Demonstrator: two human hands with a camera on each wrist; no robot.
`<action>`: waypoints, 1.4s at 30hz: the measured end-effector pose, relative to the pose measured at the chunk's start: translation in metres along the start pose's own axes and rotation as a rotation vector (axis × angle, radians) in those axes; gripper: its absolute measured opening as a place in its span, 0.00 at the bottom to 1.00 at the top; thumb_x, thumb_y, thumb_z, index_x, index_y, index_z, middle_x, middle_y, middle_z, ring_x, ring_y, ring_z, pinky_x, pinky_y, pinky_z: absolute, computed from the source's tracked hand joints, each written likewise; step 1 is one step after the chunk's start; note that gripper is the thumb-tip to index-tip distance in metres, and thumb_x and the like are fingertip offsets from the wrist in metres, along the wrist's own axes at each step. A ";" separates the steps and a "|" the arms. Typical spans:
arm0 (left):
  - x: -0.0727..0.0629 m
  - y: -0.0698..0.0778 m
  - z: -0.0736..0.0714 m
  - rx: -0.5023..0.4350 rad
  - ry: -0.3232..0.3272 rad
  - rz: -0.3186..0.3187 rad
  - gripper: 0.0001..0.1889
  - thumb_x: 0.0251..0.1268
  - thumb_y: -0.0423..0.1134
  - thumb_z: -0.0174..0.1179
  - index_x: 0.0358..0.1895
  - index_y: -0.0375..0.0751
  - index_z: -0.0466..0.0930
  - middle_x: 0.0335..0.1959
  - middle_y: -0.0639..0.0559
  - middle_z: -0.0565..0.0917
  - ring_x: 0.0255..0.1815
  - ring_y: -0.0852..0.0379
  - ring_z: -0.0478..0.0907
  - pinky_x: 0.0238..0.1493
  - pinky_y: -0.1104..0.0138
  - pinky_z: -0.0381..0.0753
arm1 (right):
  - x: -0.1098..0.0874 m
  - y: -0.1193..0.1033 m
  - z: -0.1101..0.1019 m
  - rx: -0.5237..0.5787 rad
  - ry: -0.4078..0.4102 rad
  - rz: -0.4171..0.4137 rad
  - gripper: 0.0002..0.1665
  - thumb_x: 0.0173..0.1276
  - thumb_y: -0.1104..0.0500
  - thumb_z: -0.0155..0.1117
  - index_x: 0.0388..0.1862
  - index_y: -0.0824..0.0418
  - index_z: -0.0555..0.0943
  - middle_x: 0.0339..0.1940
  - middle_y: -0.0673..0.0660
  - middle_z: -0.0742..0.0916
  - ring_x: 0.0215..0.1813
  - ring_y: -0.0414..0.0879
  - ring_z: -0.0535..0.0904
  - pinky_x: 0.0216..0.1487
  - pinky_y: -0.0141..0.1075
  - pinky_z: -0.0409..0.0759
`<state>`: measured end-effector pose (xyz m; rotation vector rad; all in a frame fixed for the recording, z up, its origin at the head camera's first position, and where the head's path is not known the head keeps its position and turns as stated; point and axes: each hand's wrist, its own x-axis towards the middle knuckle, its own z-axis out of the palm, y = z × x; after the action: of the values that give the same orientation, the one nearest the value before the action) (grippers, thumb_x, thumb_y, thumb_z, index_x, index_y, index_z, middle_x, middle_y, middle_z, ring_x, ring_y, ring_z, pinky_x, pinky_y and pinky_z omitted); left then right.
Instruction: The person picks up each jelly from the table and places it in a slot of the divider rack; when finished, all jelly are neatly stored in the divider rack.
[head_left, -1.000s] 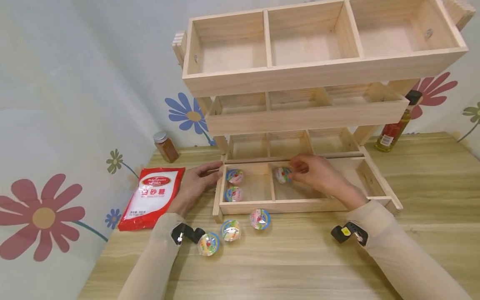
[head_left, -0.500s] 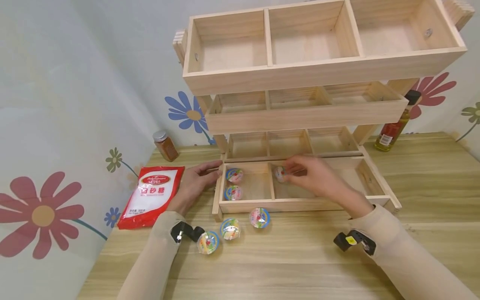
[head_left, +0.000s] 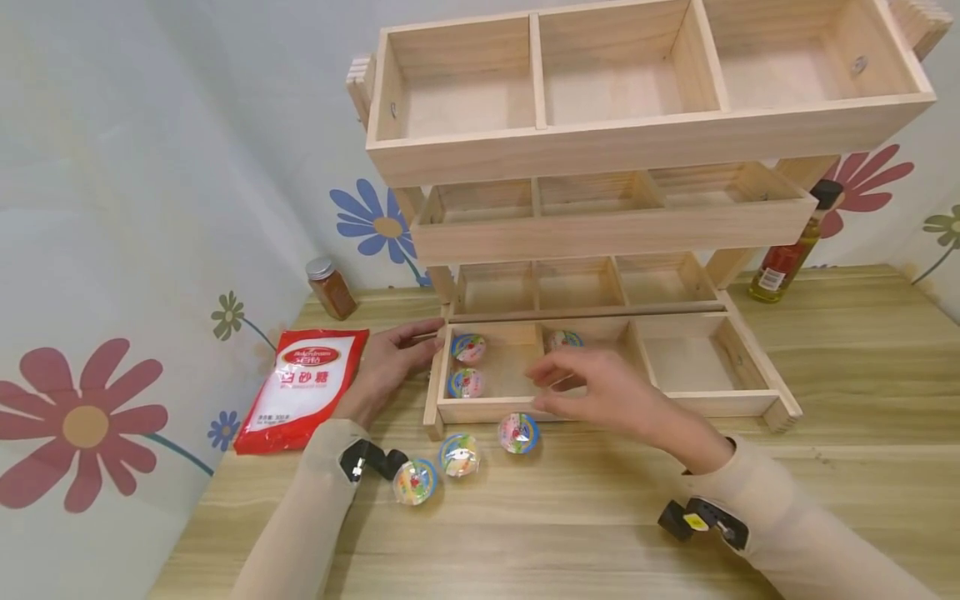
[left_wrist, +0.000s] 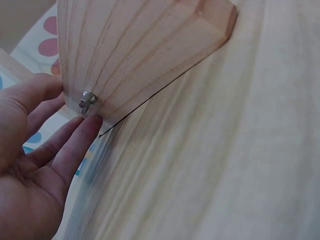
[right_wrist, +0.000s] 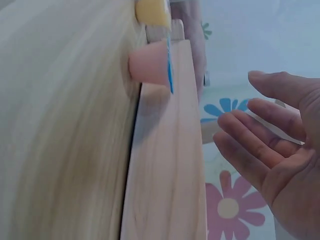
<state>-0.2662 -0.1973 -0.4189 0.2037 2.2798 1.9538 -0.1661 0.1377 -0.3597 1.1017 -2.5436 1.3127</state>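
My left hand (head_left: 393, 367) rests against the left end of a wooden tiered shelf (head_left: 630, 133), its fingertips by a metal wing bolt (left_wrist: 87, 100) in the left wrist view. My right hand (head_left: 600, 392) hovers over the front of the bottom tray, fingers loosely bent and apart, holding nothing. Behind it, a jelly cup (head_left: 564, 340) sits at the back of the middle compartment, partly covered by the hand. Two pink jelly cups (head_left: 468, 383) stand in the left compartment. On the table in front are three more: a pink jelly cup (head_left: 519, 433) and two yellowish jelly cups (head_left: 459, 456).
A red and white bag of sugar (head_left: 307, 387) lies left of the left hand. Behind it stands a spice jar (head_left: 332, 289) with a silver lid. An oil bottle (head_left: 787, 250) is at the back right. The shelf's upper trays overhang the bottom one.
My right hand has let go of the jelly cup in the middle compartment and come forward and left, toward the tray's front edge. The left hand stays in place.
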 end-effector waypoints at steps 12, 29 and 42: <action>0.000 -0.001 -0.001 0.004 -0.004 0.010 0.22 0.74 0.35 0.69 0.68 0.39 0.83 0.64 0.39 0.84 0.62 0.51 0.84 0.57 0.63 0.86 | -0.001 -0.006 0.016 0.032 -0.098 -0.004 0.17 0.69 0.64 0.77 0.54 0.68 0.85 0.51 0.59 0.90 0.52 0.51 0.89 0.56 0.40 0.88; 0.001 0.000 0.000 0.001 -0.005 0.000 0.22 0.74 0.36 0.69 0.68 0.39 0.83 0.64 0.39 0.84 0.62 0.51 0.83 0.57 0.64 0.86 | -0.005 -0.005 0.034 -0.125 -0.172 -0.059 0.20 0.67 0.63 0.79 0.57 0.64 0.87 0.49 0.52 0.89 0.52 0.47 0.88 0.54 0.37 0.87; 0.001 0.001 0.000 0.018 -0.008 0.000 0.22 0.75 0.36 0.68 0.69 0.39 0.82 0.66 0.39 0.83 0.63 0.50 0.83 0.57 0.64 0.86 | -0.008 -0.006 0.037 -0.101 -0.193 -0.043 0.22 0.68 0.61 0.79 0.58 0.66 0.86 0.50 0.53 0.88 0.51 0.46 0.86 0.54 0.37 0.87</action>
<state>-0.2667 -0.1968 -0.4184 0.2129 2.2935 1.9296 -0.1474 0.1129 -0.3821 1.3136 -2.6690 1.1045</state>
